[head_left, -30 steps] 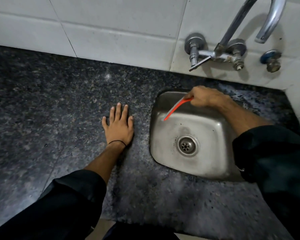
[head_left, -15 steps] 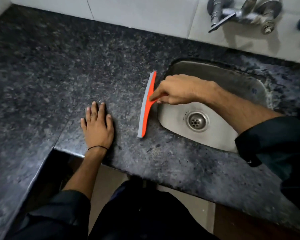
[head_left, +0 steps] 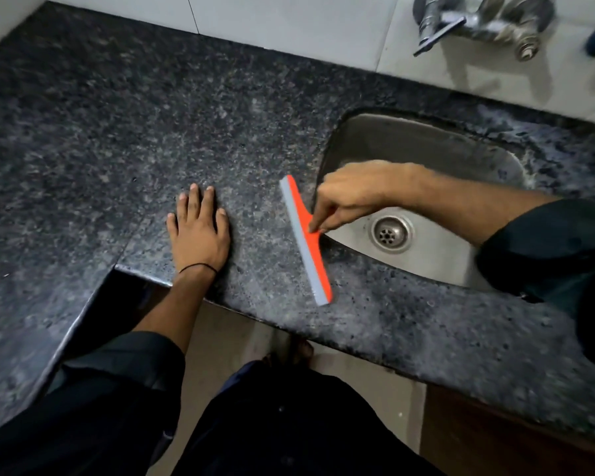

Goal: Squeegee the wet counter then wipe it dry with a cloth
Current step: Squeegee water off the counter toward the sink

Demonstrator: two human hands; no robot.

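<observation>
I am in the squeegee stage, by my reading. My right hand [head_left: 352,194] pinches the orange squeegee [head_left: 305,240] with its fingers [head_left: 318,219] closed on the handle, blade down on the dark surface [head_left: 117,139] just left of the sink [head_left: 426,156]. My left hand [head_left: 198,231] lies flat, fingers spread and empty, further left of the blade. How much of the surface is already cleared I cannot tell. No cloth is in view, so drying looks wholly undone.
</observation>
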